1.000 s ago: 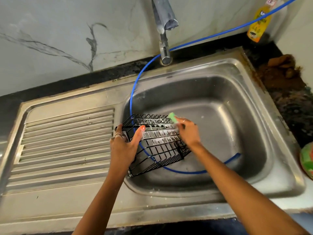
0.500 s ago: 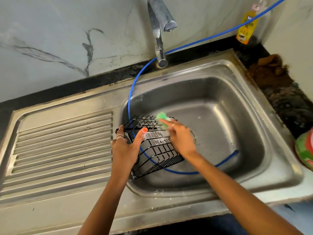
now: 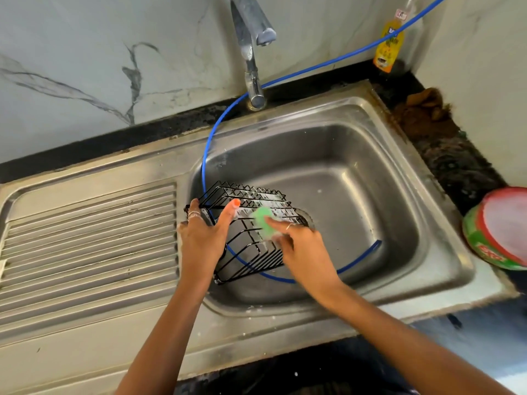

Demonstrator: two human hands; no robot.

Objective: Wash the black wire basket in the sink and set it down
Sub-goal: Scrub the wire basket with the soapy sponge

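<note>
The black wire basket [image 3: 251, 252] lies tilted at the left side of the steel sink bowl [image 3: 368, 201]. My left hand [image 3: 204, 238] grips its left end, thumb over the top wires. My right hand [image 3: 302, 249] holds a green scrub pad [image 3: 263, 220] and presses it on the basket's upper face. Soap foam shows on the wires.
A blue hose [image 3: 310, 70] runs from the top right, behind the tap [image 3: 251, 49], and loops through the bowl under the basket. The ribbed drainboard [image 3: 88, 240] lies left. A yellow bottle [image 3: 388, 45] stands in the back corner. A red-and-green tub [image 3: 499, 228] sits at the right edge.
My right hand has drawn the green pad from the basket's far edge back toward me across its face. The left hand keeps its grip.
</note>
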